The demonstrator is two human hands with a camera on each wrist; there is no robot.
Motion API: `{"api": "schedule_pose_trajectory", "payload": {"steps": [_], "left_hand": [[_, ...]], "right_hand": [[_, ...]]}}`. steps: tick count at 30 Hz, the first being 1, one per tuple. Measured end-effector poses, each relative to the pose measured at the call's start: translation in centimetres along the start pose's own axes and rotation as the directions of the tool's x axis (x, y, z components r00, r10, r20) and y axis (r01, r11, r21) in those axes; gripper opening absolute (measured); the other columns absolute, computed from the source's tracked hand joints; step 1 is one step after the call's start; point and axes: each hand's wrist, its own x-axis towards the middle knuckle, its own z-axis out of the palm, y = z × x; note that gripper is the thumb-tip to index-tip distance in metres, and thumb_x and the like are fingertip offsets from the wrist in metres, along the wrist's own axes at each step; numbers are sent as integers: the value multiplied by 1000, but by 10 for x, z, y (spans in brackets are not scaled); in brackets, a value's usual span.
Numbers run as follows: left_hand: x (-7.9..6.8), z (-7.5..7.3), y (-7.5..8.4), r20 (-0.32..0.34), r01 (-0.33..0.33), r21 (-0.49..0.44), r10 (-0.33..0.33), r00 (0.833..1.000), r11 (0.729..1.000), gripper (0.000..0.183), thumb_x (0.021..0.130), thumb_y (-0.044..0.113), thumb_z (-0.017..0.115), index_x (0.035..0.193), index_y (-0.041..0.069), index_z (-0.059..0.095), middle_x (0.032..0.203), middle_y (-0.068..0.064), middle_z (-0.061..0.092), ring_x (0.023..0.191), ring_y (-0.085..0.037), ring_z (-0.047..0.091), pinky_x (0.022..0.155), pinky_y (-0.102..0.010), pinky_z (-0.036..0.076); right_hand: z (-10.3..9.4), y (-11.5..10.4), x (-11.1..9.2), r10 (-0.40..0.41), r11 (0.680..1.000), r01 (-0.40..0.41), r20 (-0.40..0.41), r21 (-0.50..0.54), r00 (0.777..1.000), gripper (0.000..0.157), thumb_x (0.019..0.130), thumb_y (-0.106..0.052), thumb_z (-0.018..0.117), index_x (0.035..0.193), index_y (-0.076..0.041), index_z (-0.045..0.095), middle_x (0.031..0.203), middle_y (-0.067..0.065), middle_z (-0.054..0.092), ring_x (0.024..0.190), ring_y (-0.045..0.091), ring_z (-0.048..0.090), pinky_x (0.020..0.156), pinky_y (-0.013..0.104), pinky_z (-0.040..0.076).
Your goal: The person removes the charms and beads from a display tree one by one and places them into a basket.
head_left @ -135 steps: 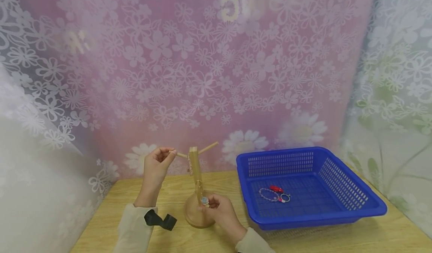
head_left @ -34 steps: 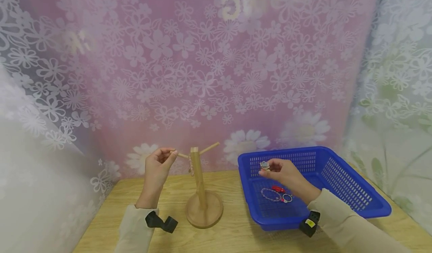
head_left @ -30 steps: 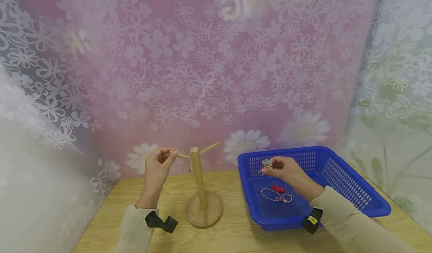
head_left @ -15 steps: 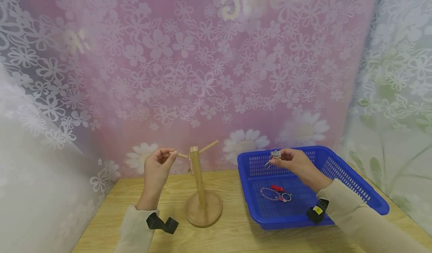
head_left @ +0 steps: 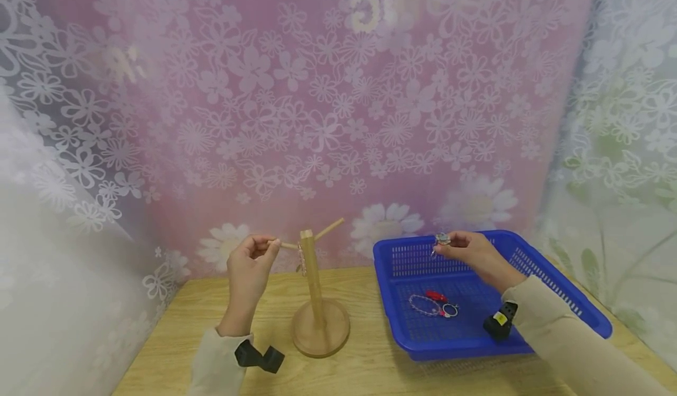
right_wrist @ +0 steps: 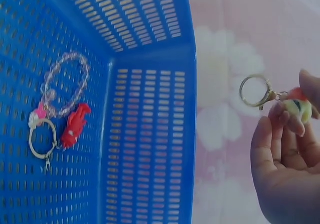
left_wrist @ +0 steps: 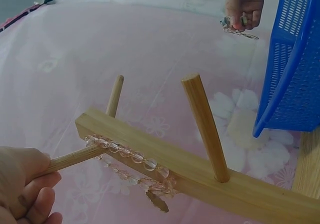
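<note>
My left hand [head_left: 247, 275] pinches the tip of a wooden peg [left_wrist: 72, 159] on an upright wooden stand [head_left: 315, 290]. Near the post, a bracelet of clear pinkish beads [left_wrist: 137, 158] with a small flat charm hangs on that same peg. My right hand [head_left: 478, 259] holds a keychain [right_wrist: 298, 109] by its small yellowish figure with a red top. The keychain's gold-coloured ring [right_wrist: 241, 91] hangs free from the fingers. In the head view this hand is over the blue basket's back part, raised above the basket floor.
The blue plastic basket [head_left: 384, 302] stands on the wooden table [head_left: 174, 337], right of the stand. Inside lie a beaded bracelet [right_wrist: 86, 72] with a pink-and-white charm and a red figure keychain [right_wrist: 76, 125]. Another bare peg [head_left: 329, 229] points right.
Earlier my right hand held the keychain at the stand's lower post; it has since moved right, over the basket, then slightly up and further right. My left hand has kept its pinch.
</note>
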Motion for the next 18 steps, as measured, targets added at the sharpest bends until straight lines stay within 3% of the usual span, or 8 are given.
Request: {"api": "schedule_pose_trajectory", "payload": {"steps": [6, 10, 15, 18], "left_hand": [[-5, 1, 0, -31, -81, 37, 82, 996, 996, 14, 86, 16, 70, 91, 4, 68, 80, -8, 66, 73, -12, 59, 64, -19, 46], [-8, 2, 0, -43, -117, 64, 120, 992, 991, 13, 85, 15, 71, 90, 3, 68, 79, -7, 66, 73, -15, 60, 67, -22, 46], [-10, 2, 2, -53, -137, 70, 141, 989, 988, 11, 85, 15, 72, 89, 5, 68, 77, -4, 67, 71, -13, 60, 64, -25, 46], [-12, 2, 3, -59, -147, 69, 151, 987, 987, 10, 85, 14, 72, 88, 6, 68, 76, -3, 66, 70, -12, 59, 60, -24, 45]], "right_hand": [[-8, 11, 4, -10, 999, 11, 35, -41, 999, 38, 88, -38, 66, 96, -5, 50, 102, 10, 58, 94, 24, 50, 80, 39, 37], [-13, 18, 6, -2, 997, 5, 45, -77, 999, 39, 88, -39, 66, 98, -4, 50, 108, 12, 58, 100, 26, 51, 82, 40, 40], [-18, 25, 9, 13, 994, -7, 53, -105, 999, 43, 87, -41, 66, 103, -3, 52, 107, 13, 58, 102, 28, 52, 83, 40, 42], [-20, 28, 10, 15, 998, -10, 74, -70, 997, 41, 88, -37, 66, 104, -3, 52, 101, 10, 58, 98, 26, 53, 83, 38, 42]]}}
